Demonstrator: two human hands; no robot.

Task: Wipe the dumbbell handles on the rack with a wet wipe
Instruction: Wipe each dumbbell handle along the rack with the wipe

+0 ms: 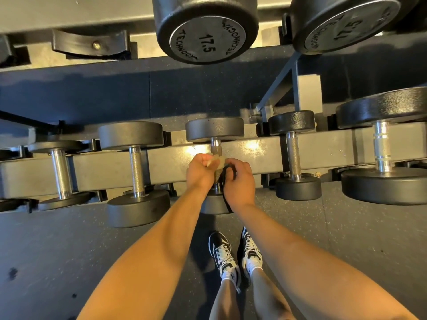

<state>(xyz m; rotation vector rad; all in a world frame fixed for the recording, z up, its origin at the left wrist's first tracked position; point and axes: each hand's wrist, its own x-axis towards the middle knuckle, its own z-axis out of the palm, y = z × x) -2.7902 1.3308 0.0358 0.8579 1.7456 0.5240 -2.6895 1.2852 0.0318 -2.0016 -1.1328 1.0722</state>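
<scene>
A black dumbbell (215, 130) lies across the lower rail of the rack (175, 158), its metal handle (215, 146) running toward me. My left hand (199, 172) pinches a pale wet wipe (218, 163) over the middle of that handle. My right hand (239, 180) is closed beside it on the wipe and on a dark strap-like thing (227, 181); what that is I cannot tell. Both hands hide the near half of the handle. Only the edge of the dumbbell's near head (212, 205) shows below my wrists.
More dumbbells lie on the same rail: two to the left (136, 169) (60, 172), a small one (294, 155) and a large one (382, 146) to the right. Two 17.5 dumbbells (205, 38) (342, 26) sit on the upper shelf. My shoes (233, 252) stand on the rubber floor.
</scene>
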